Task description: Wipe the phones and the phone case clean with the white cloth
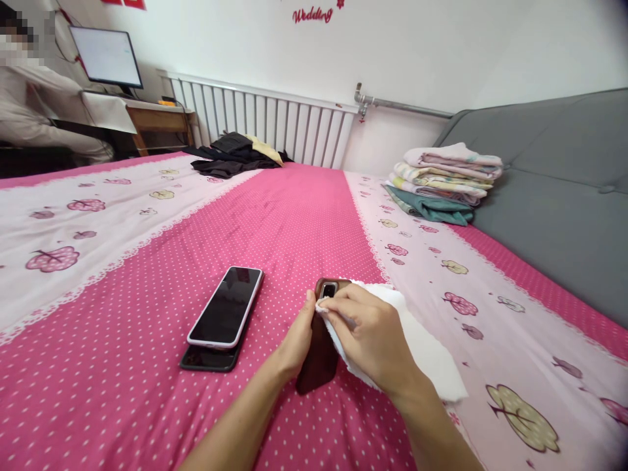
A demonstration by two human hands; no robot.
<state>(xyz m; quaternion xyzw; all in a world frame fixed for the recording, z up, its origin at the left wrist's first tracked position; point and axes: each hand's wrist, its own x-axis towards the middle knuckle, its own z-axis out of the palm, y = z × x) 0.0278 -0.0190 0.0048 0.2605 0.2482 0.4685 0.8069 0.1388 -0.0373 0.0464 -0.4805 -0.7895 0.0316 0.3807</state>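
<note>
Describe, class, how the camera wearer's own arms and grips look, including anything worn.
The left grip and right grip are ungloved human hands. The left forearm and right forearm are bare and slender, with no sleeve, watch or bracelet in view. Both grips are partly hidden, so rings can't be ruled out.

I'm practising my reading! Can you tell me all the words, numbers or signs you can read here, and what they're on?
"Wedding": red letters on the white wall.
Computer screen: any marks are too faint to read.
Red pieces at the top left: cut off, nothing readable.
Brown-cased phone and white-edged phone: no readable words.
</note>
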